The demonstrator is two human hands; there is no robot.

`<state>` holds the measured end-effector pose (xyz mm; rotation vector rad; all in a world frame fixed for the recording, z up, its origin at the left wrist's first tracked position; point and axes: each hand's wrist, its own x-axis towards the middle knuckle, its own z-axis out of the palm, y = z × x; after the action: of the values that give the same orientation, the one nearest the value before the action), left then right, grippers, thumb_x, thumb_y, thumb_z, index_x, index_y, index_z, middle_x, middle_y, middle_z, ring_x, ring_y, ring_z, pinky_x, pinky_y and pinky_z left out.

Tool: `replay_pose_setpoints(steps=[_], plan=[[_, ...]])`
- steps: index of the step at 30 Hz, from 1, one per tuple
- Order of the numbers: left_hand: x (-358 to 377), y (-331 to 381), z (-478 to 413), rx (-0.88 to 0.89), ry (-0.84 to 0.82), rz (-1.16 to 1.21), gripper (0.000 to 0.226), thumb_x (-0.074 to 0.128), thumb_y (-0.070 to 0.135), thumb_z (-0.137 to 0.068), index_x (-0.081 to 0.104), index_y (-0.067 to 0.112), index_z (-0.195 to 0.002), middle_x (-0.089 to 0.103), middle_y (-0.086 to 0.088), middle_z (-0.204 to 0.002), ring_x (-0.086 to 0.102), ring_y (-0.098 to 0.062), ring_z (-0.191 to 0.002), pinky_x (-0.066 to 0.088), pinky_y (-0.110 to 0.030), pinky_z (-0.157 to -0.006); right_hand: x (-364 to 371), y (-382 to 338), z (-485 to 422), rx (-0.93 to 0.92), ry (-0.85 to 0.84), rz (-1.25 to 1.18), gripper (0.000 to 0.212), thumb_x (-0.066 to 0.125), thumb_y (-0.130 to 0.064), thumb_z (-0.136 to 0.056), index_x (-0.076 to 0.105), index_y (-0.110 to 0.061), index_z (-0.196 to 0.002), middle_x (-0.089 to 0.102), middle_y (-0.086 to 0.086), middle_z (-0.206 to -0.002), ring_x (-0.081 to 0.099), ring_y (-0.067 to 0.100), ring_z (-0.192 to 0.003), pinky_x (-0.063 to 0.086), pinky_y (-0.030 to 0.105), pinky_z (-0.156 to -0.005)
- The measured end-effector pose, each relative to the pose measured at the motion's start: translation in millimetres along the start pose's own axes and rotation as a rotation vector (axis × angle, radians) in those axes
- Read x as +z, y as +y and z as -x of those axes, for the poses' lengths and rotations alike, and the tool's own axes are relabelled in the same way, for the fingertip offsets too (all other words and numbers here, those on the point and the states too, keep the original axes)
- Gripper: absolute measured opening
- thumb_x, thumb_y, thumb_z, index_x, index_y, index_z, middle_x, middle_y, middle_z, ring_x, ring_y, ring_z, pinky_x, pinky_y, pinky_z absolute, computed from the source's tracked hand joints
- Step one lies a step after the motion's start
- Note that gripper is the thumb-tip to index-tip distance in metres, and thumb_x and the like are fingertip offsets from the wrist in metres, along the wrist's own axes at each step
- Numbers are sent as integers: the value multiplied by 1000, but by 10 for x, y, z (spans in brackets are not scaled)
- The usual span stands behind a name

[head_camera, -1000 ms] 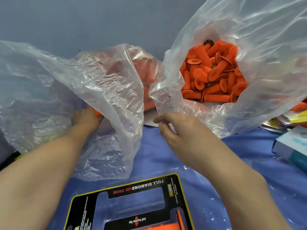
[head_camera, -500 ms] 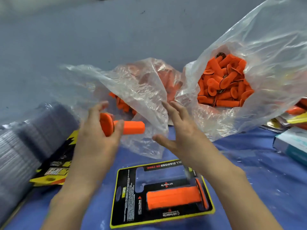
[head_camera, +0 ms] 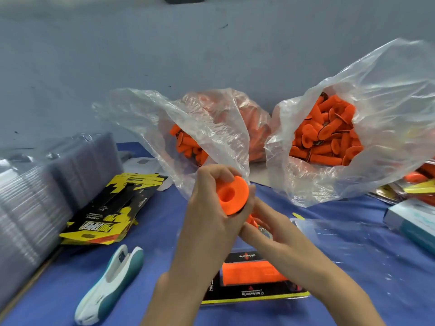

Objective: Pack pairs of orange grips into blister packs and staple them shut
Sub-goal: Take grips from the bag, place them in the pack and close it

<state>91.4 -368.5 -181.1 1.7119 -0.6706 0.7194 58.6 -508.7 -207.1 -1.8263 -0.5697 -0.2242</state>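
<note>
My left hand [head_camera: 209, 215] grips an orange grip [head_camera: 231, 192] just below its flange, the flanged end pointing up at the camera. My right hand [head_camera: 266, 229] reaches in from the right and its fingers touch the grip's lower end. Under both hands lies an open black-and-yellow blister pack [head_camera: 254, 295] with one orange grip [head_camera: 254, 274] lying in it. A white-and-teal stapler [head_camera: 113, 285] lies to the left on the blue cloth.
Two clear plastic bags of orange grips stand behind, the left bag [head_camera: 188, 142] and the right bag [head_camera: 329, 137]. A stack of clear blister shells [head_camera: 35, 196] and printed cards [head_camera: 110, 212] sit at left. A teal-and-white box [head_camera: 414, 222] lies at right.
My left hand drew a grip out of the left bag and brought it to the middle, flange up. My right hand left the bag's edge and came to the grip's lower end.
</note>
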Motion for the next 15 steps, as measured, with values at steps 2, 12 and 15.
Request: replay_pose_setpoints(steps=[2, 12, 15], plan=[[22, 2, -22, 7, -17, 63, 41, 76, 41, -80, 38, 42, -96, 60, 15, -113, 62, -11, -100, 44, -8, -74, 3, 40, -13, -27, 89, 20, 27, 52, -21, -102, 58, -32, -125, 68, -11, -119, 63, 4, -111, 47, 13, -89], [99, -215, 168, 91, -141, -124, 28, 61, 52, -90, 60, 30, -106, 50, 16, -126, 50, -15, -123, 36, -9, -94, -248, 255, 98, 32, 280, 246, 36, 60, -29, -95, 56, -48, -126, 64, -18, -113, 62, 4, -107, 44, 10, -82], [131, -229, 211, 78, -121, -153, 29, 61, 52, -89, 63, 26, -101, 51, 17, -125, 51, -11, -121, 36, -10, -95, -269, 274, 106, 42, 322, 341, 40, 61, -24, -95, 53, -52, -122, 61, -21, -114, 59, 4, -108, 41, 10, -82]])
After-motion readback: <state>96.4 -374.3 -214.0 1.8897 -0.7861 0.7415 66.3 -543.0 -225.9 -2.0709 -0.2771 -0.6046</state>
